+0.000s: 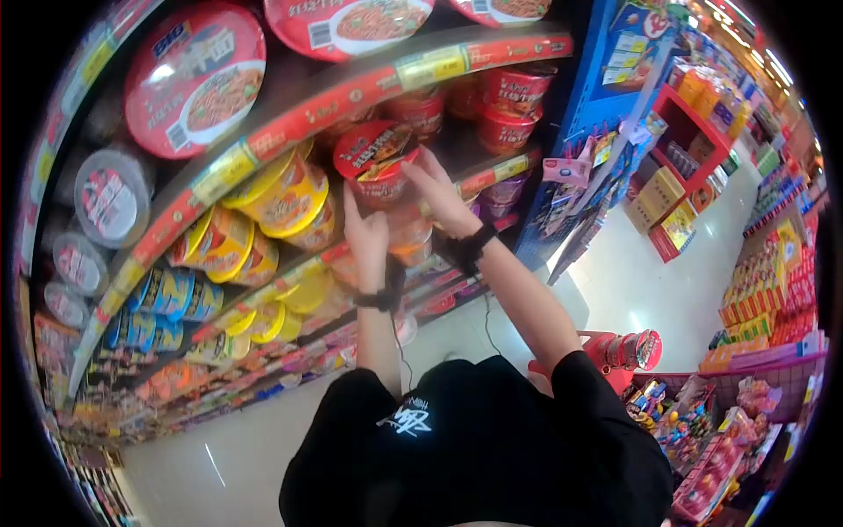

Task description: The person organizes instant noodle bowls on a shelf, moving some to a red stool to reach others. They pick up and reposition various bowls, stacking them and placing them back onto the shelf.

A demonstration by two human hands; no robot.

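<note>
A red noodle cup with a printed red lid is held between my two hands at the shelf front. My left hand is against its lower left side, thumb and fingers on the cup. My right hand grips its right side near the rim. Behind it, more red cups stand on the same shelf. Yellow-rimmed cups are stacked just to the left. Black bands circle both wrists.
A shelf edge with price tags curves above my hands, with large red bowls over it. Blue rack stands at the right. A red basket with cups is lower right, near a bin of packaged goods.
</note>
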